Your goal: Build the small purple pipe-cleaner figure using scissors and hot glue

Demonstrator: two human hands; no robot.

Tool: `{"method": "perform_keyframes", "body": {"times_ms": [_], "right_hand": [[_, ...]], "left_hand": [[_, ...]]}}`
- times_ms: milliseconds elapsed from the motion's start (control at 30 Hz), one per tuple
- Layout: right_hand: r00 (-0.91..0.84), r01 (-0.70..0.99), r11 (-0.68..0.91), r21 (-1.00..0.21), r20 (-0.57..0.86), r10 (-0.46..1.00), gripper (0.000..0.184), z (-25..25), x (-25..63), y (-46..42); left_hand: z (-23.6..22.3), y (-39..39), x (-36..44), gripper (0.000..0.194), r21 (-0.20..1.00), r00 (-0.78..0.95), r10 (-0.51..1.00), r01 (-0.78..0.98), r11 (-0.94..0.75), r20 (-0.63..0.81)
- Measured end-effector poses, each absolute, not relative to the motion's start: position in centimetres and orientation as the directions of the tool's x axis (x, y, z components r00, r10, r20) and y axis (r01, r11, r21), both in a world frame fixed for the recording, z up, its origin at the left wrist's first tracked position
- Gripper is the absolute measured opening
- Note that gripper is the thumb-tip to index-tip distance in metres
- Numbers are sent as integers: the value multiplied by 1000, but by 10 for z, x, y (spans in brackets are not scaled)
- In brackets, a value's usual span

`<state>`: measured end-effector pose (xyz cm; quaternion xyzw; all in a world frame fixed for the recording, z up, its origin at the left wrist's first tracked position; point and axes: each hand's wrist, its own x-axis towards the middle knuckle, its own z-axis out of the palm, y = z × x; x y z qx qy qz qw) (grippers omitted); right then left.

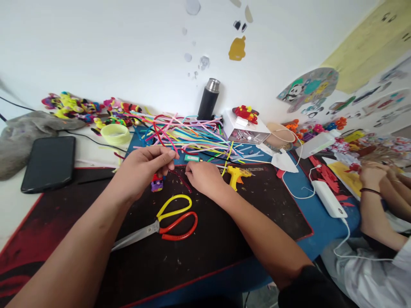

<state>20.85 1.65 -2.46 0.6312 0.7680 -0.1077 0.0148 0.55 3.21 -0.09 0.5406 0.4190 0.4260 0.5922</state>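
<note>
My left hand [146, 167] is closed in a pinch above the dark desk mat [224, 248]; whatever its fingertips hold is too small to make out. Close by, my right hand [205, 177] rests low with its fingers curled in, their contents hidden. Between the hands a thin dark red glittery strand [183, 182] hangs or lies, and I cannot tell whether either hand grips it. A small purple and red figure [157, 183] lies partly behind my left hand. Nearer me are scissors [157, 226] with one yellow and one red handle. A yellow glue gun [236, 174] lies right of my right hand.
Behind the hands is a pile of coloured pipe cleaners [192, 137], with a black thermos [208, 100] beyond. A phone [49, 164] and yellow tape roll [114, 134] lie left. On the right are a corded white power bank [329, 199] and another person's hands [372, 174].
</note>
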Motion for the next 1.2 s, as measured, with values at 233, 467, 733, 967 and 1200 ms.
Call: {"method": "perform_keyframes", "body": {"times_ms": [233,467,733,967,1200], "right_hand": [[-211,973,191,-127,-168,963,33,-26,204,19],[-240,962,216,-165,-143,960,27,-20,206,12],[-299,909,310,-278,81,951,17,-21,211,4],[-330,887,361,-288,152,932,17,-27,211,3],[-342,870,385,-307,185,921,17,-29,209,3]], "left_hand": [[1,32,8,44,998,271,962,-36,46,-34],[0,35,7,50,993,271,962,114,9,-40],[-16,44,-3,45,886,367,930,435,-162,-10],[-18,47,-6,46,840,430,895,524,-140,-119],[-20,47,-6,42,841,438,890,523,-140,-124]]}}
